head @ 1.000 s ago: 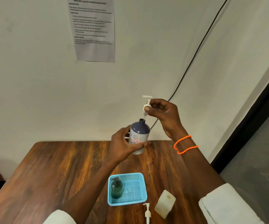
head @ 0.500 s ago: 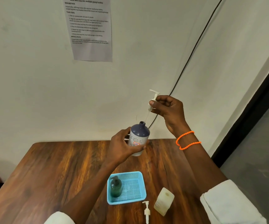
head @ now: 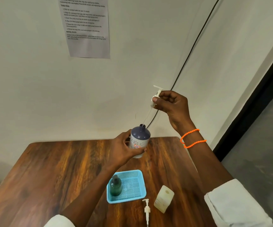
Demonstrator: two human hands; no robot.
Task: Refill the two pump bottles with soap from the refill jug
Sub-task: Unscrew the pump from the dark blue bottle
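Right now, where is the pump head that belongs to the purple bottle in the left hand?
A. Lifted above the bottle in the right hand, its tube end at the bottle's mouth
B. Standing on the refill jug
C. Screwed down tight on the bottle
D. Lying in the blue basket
A. The right hand pinches the pump head high above the purple bottle, which the left hand grips; the thin dip tube slants down to the open mouth.
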